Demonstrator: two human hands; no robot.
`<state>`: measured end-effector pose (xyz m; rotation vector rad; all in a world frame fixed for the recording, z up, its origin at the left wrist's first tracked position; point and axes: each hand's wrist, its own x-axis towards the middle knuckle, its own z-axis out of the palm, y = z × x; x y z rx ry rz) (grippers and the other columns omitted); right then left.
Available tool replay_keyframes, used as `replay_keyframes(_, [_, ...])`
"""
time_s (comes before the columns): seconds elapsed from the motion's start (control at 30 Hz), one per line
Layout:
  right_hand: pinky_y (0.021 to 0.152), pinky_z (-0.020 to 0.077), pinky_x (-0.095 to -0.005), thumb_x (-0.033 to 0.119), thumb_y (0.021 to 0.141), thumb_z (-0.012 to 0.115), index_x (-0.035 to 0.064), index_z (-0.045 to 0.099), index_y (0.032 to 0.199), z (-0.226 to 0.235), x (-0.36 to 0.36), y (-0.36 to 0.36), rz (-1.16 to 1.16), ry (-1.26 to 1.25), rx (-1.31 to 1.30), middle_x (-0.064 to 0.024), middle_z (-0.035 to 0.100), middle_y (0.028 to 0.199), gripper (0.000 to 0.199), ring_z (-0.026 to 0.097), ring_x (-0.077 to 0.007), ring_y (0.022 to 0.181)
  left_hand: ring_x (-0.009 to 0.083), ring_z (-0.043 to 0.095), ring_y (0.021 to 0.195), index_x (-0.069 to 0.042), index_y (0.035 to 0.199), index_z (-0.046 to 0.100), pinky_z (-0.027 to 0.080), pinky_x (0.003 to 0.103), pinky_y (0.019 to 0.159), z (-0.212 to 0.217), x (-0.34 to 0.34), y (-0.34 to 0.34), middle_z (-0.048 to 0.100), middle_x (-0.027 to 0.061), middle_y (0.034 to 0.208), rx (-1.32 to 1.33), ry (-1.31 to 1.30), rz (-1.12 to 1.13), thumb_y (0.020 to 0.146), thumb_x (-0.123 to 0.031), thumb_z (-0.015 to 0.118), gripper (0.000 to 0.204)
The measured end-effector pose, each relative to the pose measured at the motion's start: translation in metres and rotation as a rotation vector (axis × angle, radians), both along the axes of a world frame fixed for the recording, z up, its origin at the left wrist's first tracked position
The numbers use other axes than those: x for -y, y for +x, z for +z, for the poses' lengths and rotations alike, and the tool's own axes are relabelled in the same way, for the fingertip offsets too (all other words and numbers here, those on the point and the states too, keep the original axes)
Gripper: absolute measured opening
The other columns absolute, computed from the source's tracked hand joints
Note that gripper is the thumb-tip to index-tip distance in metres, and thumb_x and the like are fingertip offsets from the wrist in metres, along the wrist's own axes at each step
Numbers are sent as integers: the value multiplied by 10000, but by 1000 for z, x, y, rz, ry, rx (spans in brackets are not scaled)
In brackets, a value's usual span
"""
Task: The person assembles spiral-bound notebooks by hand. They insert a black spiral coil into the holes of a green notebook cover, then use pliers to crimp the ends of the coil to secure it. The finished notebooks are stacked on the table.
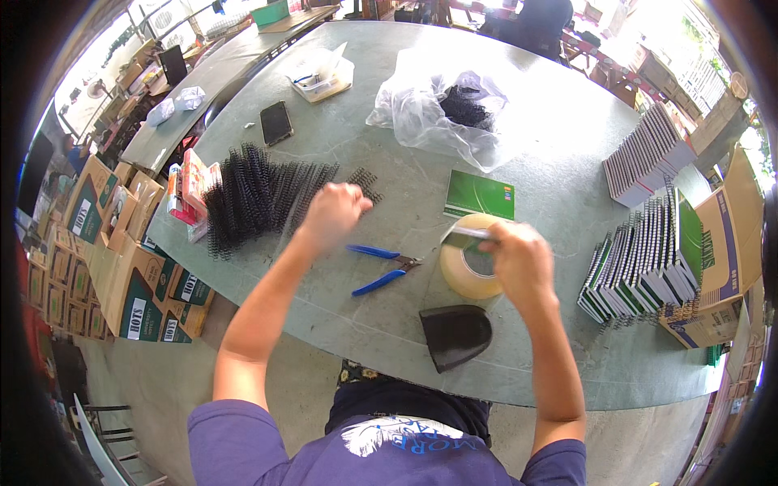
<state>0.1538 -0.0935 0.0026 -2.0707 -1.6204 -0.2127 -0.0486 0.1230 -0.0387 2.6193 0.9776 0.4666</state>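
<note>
My left hand [331, 212] reaches into a pile of black spiral binding coils [258, 194] on the grey table [567, 186], fingers curled on one coil. My right hand [519, 259] hovers over a roll of tan packing tape [468, 261] and pinches a small flat piece at the roll's top edge. Blue-handled pliers [379, 266] lie open between my two hands. A green notebook [480, 195] lies just beyond the tape.
A dark curved plastic piece [455, 334] sits at the near edge. Stacks of spiral notebooks [648, 259] stand at right, more [648, 154] behind. A clear bag with coils [446, 109], a phone [275, 121], cardboard boxes [138, 283] at left.
</note>
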Motion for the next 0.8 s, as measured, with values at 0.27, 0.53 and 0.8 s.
replay_keyframes(0.27, [677,449,-420,120,754,632,72,642,908,2,2,0,-78,-156,-5,-153,625,741,161,604,-324,732,334,577,837,-3,810,595,476,404,754,-53,10,-2,586,164,851,-95,99,98,731,-167,698,210])
replay_keyframes(0.53, [749,463,-383,195,775,647,81,639,959,3,2,-8,-39,40,-185,-106,655,940,217,617,-281,861,314,560,873,10,950,532,480,374,729,-3,31,4,558,172,895,41,290,-42,741,-30,590,220])
replay_keyframes(0.8, [762,464,-370,164,771,633,86,653,911,-10,-8,-9,40,177,-161,-69,662,924,161,616,-259,871,189,576,642,-15,959,630,466,280,593,28,97,34,589,122,773,559,-134,-249,820,-67,630,148])
